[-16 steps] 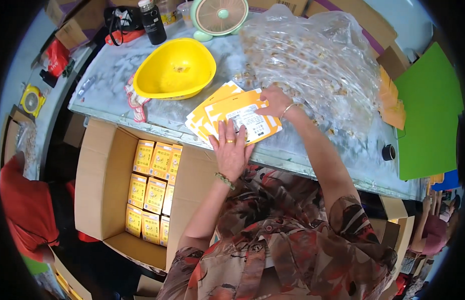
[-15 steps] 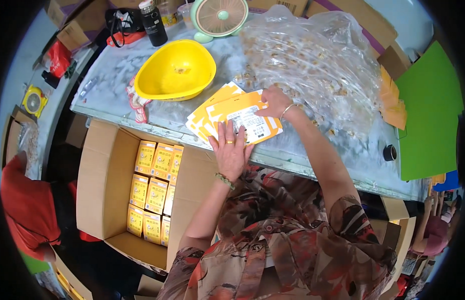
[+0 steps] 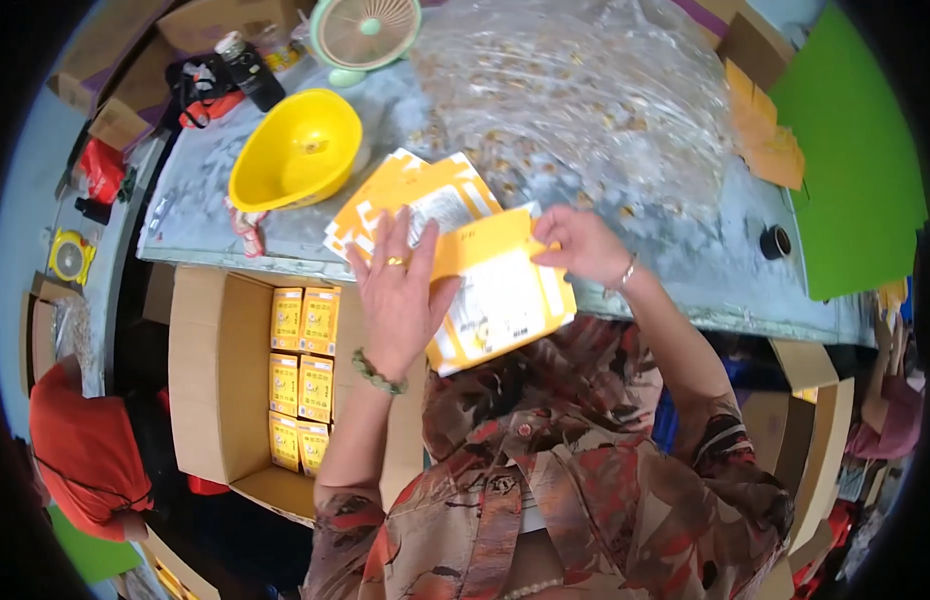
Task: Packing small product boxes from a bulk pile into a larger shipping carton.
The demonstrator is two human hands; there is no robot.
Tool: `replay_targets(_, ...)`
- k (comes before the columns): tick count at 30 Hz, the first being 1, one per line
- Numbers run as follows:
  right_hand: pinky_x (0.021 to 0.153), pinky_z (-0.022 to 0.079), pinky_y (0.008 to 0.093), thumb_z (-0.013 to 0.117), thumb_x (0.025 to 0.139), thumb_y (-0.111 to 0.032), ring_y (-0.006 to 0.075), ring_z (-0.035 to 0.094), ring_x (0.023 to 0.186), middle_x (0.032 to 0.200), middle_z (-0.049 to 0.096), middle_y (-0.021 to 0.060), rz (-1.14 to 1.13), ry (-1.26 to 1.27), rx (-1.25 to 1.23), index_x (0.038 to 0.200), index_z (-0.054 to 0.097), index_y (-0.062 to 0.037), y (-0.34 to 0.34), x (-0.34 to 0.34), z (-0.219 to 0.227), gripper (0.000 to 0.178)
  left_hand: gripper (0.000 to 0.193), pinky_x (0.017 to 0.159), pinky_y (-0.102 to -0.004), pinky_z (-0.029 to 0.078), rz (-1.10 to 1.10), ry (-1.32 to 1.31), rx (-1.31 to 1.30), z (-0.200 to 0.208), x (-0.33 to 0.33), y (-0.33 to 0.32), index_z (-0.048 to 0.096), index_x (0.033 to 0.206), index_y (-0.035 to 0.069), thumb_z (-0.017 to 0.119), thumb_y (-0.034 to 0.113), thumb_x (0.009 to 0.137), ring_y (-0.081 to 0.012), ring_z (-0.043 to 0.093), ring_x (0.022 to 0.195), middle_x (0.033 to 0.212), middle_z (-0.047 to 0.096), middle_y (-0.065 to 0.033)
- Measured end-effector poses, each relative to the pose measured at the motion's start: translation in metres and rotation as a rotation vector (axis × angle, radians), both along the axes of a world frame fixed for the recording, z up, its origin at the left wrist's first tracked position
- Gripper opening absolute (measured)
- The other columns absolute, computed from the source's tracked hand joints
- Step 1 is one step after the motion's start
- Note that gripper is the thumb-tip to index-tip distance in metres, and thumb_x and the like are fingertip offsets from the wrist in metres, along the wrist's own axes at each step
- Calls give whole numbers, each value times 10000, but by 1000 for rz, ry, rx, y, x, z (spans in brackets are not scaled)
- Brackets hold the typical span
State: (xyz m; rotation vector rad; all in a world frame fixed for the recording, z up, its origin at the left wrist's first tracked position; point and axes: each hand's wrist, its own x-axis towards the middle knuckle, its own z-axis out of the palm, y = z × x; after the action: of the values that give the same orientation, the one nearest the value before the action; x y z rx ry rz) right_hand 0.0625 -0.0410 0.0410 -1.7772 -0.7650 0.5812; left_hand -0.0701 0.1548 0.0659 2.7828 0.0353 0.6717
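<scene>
A flat, unfolded yellow and white carton [image 3: 505,290] tilts over the table's front edge, in front of me. My right hand [image 3: 585,248] pinches it at the upper right edge between thumb and fingers. My left hand [image 3: 400,290] is open, its fingers spread over the near part of a fanned stack of similar flat cartons [image 3: 385,195]. The left thumb lies against the left edge of the carton in my right hand. Below and left stands an open cardboard box [image 3: 200,375] with upright yellow boxes [image 3: 317,388] in rows.
A yellow basin [image 3: 295,150] sits left of the stack, with a cloth beside it. Behind are a black bottle [image 3: 250,72] and a green fan [image 3: 365,30]. A large clear plastic bag [image 3: 575,110] of small items covers the back. A tape roll [image 3: 775,242] lies right.
My right hand has drawn a flat carton off the stack toward me, past the table edge. My left hand has shifted slightly left in the view, which has also turned.
</scene>
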Motion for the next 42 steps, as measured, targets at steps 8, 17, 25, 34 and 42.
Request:
replay_targets(8,639,394,188,506,745,-36,54,477,777,823,515,17,-118,764,303,904,427,-13,-91,-108,-29,179,620,666,-354,425,-343,390,-217,-23,-30,-60,404,1050,-48,605,367,635,-327,507,768,885,503,-213)
replay_targets(17,657,407,242,522,736,-114,149,524,702,785,538,90,-241,-190,20,871,506,-1,-87,-93,4,177,383,610,-296,451,-565,696,-684,-38,-10,-66,480,948,-7,598,256,697,-203,562,624,712,572,-110)
replay_targets(25,850,295,302,396,818,-197,228,386,1008,1086,389,145,-478,-102,314,1173,299,-6,-57,-100,-51,415,447,770,-264,371,-287,111,-1183,-67,-15,-95,290,1165,-8,475,143,788,-148,466,904,1035,468,-133)
replay_targets(34,736,367,249,452,782,-108,174,466,841,949,483,110,-274,-139,171,1023,454,9,-65,-90,-26,267,269,645,-218,360,-203,364,-1218,-64,-13,-69,494,888,-26,379,213,845,-94,444,706,731,490,-57)
replay_targets(42,690,374,281,548,717,-110,199,474,776,847,487,99,-28,-248,253,865,516,-19,-77,-88,-28,176,161,695,-269,365,-576,525,-950,-31,-19,-60,568,853,10,551,126,742,-163,441,783,814,539,-70)
